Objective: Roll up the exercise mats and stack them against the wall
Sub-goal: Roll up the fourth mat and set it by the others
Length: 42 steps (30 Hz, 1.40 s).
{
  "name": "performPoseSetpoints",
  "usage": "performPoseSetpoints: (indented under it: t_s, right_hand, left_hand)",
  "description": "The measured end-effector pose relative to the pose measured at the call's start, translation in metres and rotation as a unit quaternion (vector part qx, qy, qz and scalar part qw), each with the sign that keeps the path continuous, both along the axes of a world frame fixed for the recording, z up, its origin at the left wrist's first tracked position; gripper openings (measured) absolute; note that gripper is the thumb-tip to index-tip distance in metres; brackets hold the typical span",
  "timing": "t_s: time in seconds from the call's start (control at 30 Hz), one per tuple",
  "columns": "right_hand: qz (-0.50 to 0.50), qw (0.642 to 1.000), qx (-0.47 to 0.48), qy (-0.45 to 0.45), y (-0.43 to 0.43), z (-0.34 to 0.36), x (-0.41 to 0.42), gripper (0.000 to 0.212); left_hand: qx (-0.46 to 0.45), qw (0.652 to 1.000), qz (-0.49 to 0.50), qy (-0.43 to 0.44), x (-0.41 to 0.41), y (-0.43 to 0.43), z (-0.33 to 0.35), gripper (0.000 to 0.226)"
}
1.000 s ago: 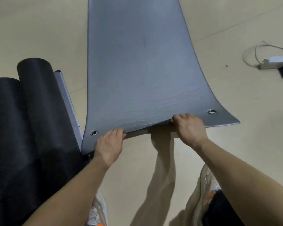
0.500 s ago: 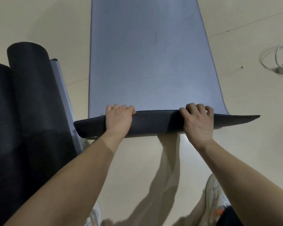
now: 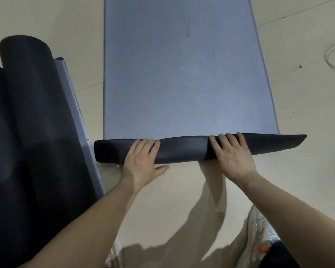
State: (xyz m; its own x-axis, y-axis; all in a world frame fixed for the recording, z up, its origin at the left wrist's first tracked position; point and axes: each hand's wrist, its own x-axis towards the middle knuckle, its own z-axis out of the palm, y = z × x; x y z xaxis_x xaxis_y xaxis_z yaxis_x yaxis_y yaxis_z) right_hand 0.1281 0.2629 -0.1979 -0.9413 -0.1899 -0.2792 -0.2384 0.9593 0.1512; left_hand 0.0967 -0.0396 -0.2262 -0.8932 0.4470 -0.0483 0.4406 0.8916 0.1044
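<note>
Palms flat is how we work this first turn: our left hand (image 3: 141, 161) and right hand (image 3: 232, 157) both rest on the dark folded-over roll (image 3: 182, 149) at the near end of the grey mat (image 3: 182, 78), fingers close together and laid over its top, the left thumb out on the floor (image 3: 182, 190). The roll looks thicker at the left end and flattened at the right, so we should even the pressure and tuck it tight before pushing forward. Rolled dark mats (image 3: 27, 113) lie just beside us on the left.

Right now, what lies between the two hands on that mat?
In the head view, only the dark rolled-over edge of the grey mat lies between the left hand and right hand; nothing else sits there.
</note>
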Motion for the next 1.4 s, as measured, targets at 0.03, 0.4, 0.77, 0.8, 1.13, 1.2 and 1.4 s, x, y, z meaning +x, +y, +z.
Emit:
performPoseSetpoints:
  t_s: [0.03, 0.4, 0.77, 0.8, 1.13, 1.2, 1.4]
  right_hand:
    - [-0.001, 1.000, 0.002, -0.012, -0.002, 0.000, -0.001, 0.057]
    - [-0.073, 0.983, -0.101, -0.136, 0.013, 0.039, -0.101, 0.056]
    - [-0.043, 0.991, -0.090, 0.085, -0.013, 0.004, -0.082, 0.070]
    - [-0.026, 0.995, -0.073, 0.060, -0.012, -0.002, -0.070, 0.089]
    - [0.018, 0.999, -0.016, 0.030, 0.016, -0.004, -0.123, 0.105]
    - [-0.006, 0.996, 0.027, 0.083, 0.029, -0.003, -0.113, 0.083]
    - [-0.010, 0.994, 0.020, -0.110, 0.026, 0.030, -0.140, 0.076]
  left_hand:
    - [-0.034, 0.999, -0.009, -0.020, 0.004, -0.002, -0.002, 0.077]
    - [-0.067, 0.988, 0.013, -0.141, -0.090, 0.009, 0.044, 0.047]
    - [-0.081, 0.989, 0.093, -0.079, -0.156, 0.028, 0.011, 0.043]
    - [-0.066, 0.993, 0.093, -0.040, -0.153, 0.028, 0.010, 0.042]
    - [-0.016, 0.999, -0.021, 0.033, -0.102, 0.016, -0.010, 0.089]
    - [-0.004, 0.999, -0.040, 0.014, -0.118, 0.013, -0.002, 0.084]
    - [0.003, 0.981, -0.019, -0.194, -0.131, 0.009, 0.053, 0.066]
